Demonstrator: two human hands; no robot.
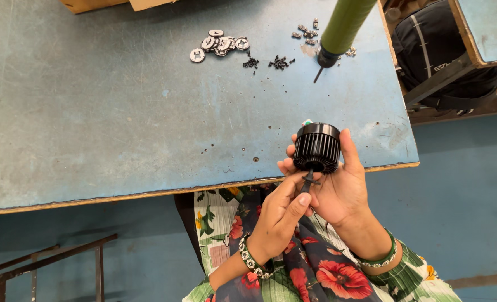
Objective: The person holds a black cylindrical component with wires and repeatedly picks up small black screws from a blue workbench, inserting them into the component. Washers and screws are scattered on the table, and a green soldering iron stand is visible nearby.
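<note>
Over blue table [120,112], right hand [343,193] cups black finned cylinder [316,147]; left hand [279,218] pinches its cable [308,182].

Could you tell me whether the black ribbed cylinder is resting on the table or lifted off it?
Lifted: the black ribbed cylinder sits in the right hand, at the table edge.

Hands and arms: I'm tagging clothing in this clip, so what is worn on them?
Both hands are bare. The left hand has a black-and-white beaded bangle at the wrist; the right hand has a green bangle. Green striped floral sleeves begin near the elbows.
</note>
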